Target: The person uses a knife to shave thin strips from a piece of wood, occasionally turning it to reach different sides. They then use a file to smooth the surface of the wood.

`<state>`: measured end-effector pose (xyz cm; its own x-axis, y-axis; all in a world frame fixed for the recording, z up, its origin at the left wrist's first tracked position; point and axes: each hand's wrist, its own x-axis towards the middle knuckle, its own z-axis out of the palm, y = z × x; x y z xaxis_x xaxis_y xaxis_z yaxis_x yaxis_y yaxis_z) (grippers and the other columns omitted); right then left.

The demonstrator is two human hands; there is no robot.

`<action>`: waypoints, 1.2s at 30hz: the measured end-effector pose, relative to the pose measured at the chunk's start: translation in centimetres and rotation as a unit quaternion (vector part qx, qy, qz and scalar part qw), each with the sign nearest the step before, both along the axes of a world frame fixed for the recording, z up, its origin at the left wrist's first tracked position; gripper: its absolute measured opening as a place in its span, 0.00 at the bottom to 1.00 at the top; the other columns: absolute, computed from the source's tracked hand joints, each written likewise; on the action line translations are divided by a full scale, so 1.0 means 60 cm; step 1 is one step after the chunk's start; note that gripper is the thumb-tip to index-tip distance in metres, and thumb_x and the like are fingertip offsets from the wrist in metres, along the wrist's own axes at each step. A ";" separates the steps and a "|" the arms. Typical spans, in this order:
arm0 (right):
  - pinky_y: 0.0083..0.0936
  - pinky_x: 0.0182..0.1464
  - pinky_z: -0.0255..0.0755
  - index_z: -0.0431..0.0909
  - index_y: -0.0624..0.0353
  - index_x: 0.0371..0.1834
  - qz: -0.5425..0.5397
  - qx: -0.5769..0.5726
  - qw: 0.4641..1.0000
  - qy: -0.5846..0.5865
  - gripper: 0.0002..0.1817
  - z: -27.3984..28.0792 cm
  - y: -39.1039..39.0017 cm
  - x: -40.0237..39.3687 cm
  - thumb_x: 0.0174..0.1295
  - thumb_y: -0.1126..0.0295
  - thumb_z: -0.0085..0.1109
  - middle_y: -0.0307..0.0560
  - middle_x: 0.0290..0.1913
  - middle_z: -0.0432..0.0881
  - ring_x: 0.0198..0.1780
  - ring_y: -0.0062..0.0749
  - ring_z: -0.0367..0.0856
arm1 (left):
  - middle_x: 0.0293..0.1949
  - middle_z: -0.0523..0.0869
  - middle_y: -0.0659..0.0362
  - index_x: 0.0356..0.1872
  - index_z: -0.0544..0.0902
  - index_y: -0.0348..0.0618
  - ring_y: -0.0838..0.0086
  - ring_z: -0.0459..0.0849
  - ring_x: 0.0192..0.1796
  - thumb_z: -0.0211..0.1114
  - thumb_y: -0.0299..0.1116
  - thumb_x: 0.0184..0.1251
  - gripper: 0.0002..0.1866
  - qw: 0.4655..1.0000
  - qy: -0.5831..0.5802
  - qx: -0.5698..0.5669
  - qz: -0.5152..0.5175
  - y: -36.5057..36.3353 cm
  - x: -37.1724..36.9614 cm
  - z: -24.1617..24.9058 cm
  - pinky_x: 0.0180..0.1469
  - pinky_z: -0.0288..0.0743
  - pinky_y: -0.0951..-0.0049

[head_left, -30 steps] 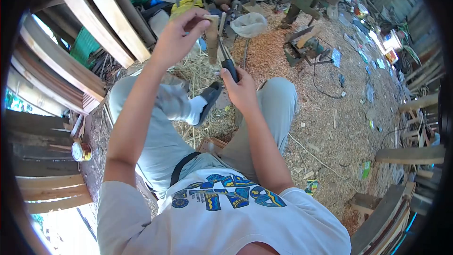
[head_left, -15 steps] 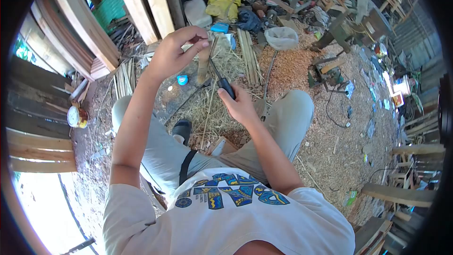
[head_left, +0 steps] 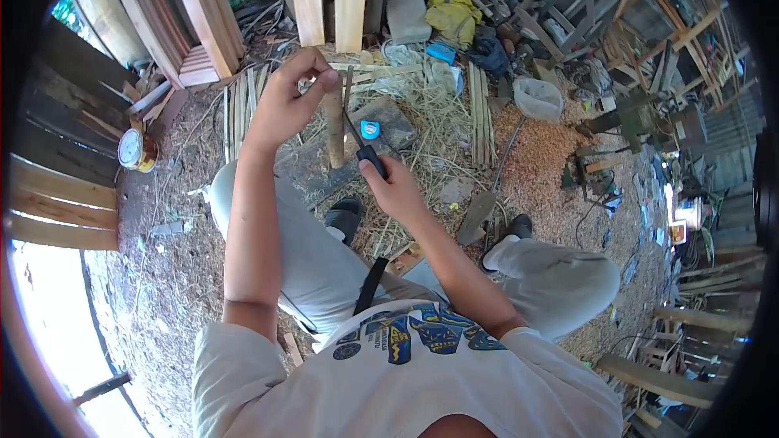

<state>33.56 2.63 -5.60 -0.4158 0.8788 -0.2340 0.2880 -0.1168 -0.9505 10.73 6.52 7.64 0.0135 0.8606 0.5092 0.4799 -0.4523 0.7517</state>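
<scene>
My right hand (head_left: 392, 186) is closed around the black handle of a knife (head_left: 369, 154), whose narrow dark blade points up and left. My left hand (head_left: 294, 97) is raised beyond it, thumb and fingers curled into a pinch; what they hold, if anything, I cannot make out. A round wooden stick (head_left: 335, 134) rises just right of the left hand, close to the blade. Next to the stick, a thin strip (head_left: 348, 85) shows behind the blade. Below lies a dark flat board (head_left: 304, 166) with a blue tape measure (head_left: 370, 130) on it.
Split strips (head_left: 480, 113) lie on the straw-strewn floor. Further right are a white bag (head_left: 538, 99), wood shavings (head_left: 523, 146) and a machine (head_left: 596, 166). Planks (head_left: 351, 0) stand upright ahead. A paint can (head_left: 137, 150) sits at left, and scrap wood (head_left: 641, 8) is piled at back right.
The view has shifted, so the floor things appear further right. My right leg has swung outward to the right, and its shoe now shows. Both hands keep nearly the same pose.
</scene>
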 end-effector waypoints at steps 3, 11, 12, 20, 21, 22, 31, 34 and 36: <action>0.33 0.26 0.64 0.81 0.63 0.41 0.000 0.029 1.000 0.006 0.25 -0.016 -0.002 -0.027 0.76 0.47 0.60 0.41 0.23 0.76 0.21 0.28 0.72 | 0.34 0.82 0.64 0.36 0.80 0.38 0.80 0.79 0.40 0.66 0.27 0.74 0.06 0.987 -0.123 -0.102 -0.017 -0.008 -0.041 -0.015 0.48 0.72 0.74; 0.28 0.18 0.61 0.79 0.62 0.41 0.028 -0.141 0.981 0.132 0.23 -0.003 -0.012 -0.026 0.77 0.48 0.59 0.36 0.23 0.76 0.15 0.21 0.69 | 0.41 0.80 0.63 0.47 0.78 0.42 0.79 0.76 0.49 0.61 0.32 0.74 0.07 0.950 -0.261 -0.165 -0.045 -0.018 -0.018 -0.022 0.58 0.66 0.74; 0.28 0.20 0.63 0.79 0.62 0.41 0.028 -0.146 0.981 0.123 0.23 -0.001 -0.013 -0.024 0.77 0.49 0.59 0.36 0.23 0.76 0.16 0.21 0.71 | 0.45 0.79 0.62 0.51 0.77 0.42 0.77 0.75 0.53 0.60 0.33 0.75 0.10 0.942 -0.297 -0.158 -0.009 -0.020 -0.008 -0.028 0.63 0.63 0.73; 0.30 0.30 0.70 0.81 0.63 0.42 0.037 -0.063 0.997 0.013 0.26 0.044 -0.011 -0.013 0.76 0.46 0.59 0.42 0.23 0.79 0.25 0.29 0.79 | 0.77 0.62 0.42 0.76 0.64 0.41 0.54 0.46 0.87 0.46 0.42 0.76 0.30 0.991 -0.063 -0.031 0.118 -0.017 0.021 -0.064 0.84 0.38 0.55; 0.33 0.32 0.71 0.81 0.64 0.41 0.031 -0.037 0.999 -0.018 0.26 0.047 -0.014 -0.014 0.76 0.47 0.59 0.45 0.24 0.79 0.25 0.33 0.79 | 0.80 0.60 0.47 0.76 0.65 0.41 0.48 0.37 0.88 0.47 0.39 0.74 0.31 0.990 -0.059 -0.014 0.124 -0.019 0.021 -0.065 0.84 0.34 0.51; 0.36 0.33 0.71 0.81 0.65 0.40 0.025 -0.011 0.998 -0.050 0.26 0.050 -0.019 -0.014 0.76 0.47 0.59 0.48 0.24 0.80 0.26 0.37 0.80 | 0.80 0.60 0.47 0.76 0.65 0.41 0.48 0.37 0.88 0.47 0.39 0.74 0.31 0.990 -0.058 -0.021 0.126 -0.026 0.022 -0.063 0.84 0.34 0.51; 0.37 0.34 0.72 0.83 0.66 0.39 0.006 0.042 0.999 -0.013 0.26 -0.028 -0.027 -0.038 0.76 0.48 0.60 0.50 0.24 0.81 0.27 0.38 0.80 | 0.83 0.52 0.41 0.77 0.63 0.42 0.56 0.39 0.88 0.45 0.45 0.72 0.34 0.990 -0.083 -0.022 0.107 -0.041 0.027 -0.071 0.84 0.37 0.50; 0.35 0.35 0.73 0.84 0.67 0.38 0.024 0.032 0.998 -0.046 0.28 -0.036 -0.019 -0.029 0.75 0.47 0.60 0.50 0.25 0.82 0.28 0.35 0.81 | 0.85 0.45 0.41 0.79 0.61 0.45 0.57 0.41 0.88 0.46 0.54 0.72 0.38 0.985 -0.130 -0.040 0.103 -0.037 0.030 -0.075 0.83 0.40 0.49; 0.35 0.35 0.73 0.84 0.67 0.38 0.013 0.044 0.998 -0.041 0.28 -0.040 -0.026 -0.026 0.75 0.46 0.60 0.50 0.25 0.82 0.28 0.34 0.81 | 0.86 0.44 0.41 0.77 0.62 0.46 0.51 0.40 0.88 0.46 0.55 0.71 0.37 0.992 -0.092 -0.005 0.089 -0.034 0.031 -0.078 0.83 0.39 0.46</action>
